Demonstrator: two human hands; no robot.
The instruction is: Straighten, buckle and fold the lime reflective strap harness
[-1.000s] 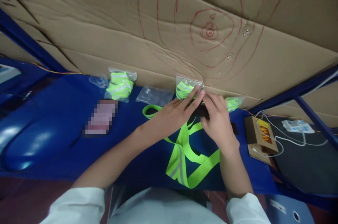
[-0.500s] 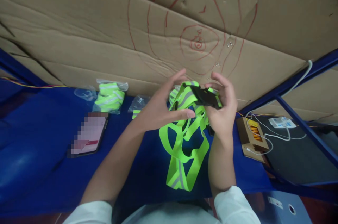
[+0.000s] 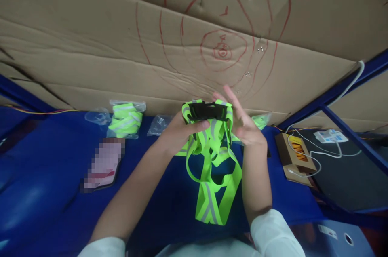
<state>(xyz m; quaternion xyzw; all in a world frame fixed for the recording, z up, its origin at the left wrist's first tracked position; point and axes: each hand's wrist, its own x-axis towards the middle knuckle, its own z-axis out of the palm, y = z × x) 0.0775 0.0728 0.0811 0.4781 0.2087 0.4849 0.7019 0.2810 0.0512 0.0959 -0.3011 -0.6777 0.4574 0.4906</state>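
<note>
A bundle of neon-green straps with grey reflective stripes hangs in loops above the blue surface. Across its top lies a black buckle. My left hand grips the bundle at its left end, the thumb over the front of the buckle and the other fingers hidden behind. On the right side, my right hand is beside the straps with its fingers spread and pointing up and left. Whether its palm touches the green strap is hard to tell.
A bagged green strap, clear plastic and a phone lie left on the blue surface. Another green bag is behind my right hand. An open cardboard box, cables and a blue frame stand right.
The buckle has moved left and turned level, now at my left hand. My right hand has opened away from it, its fingers spread. The view has shifted slightly.
</note>
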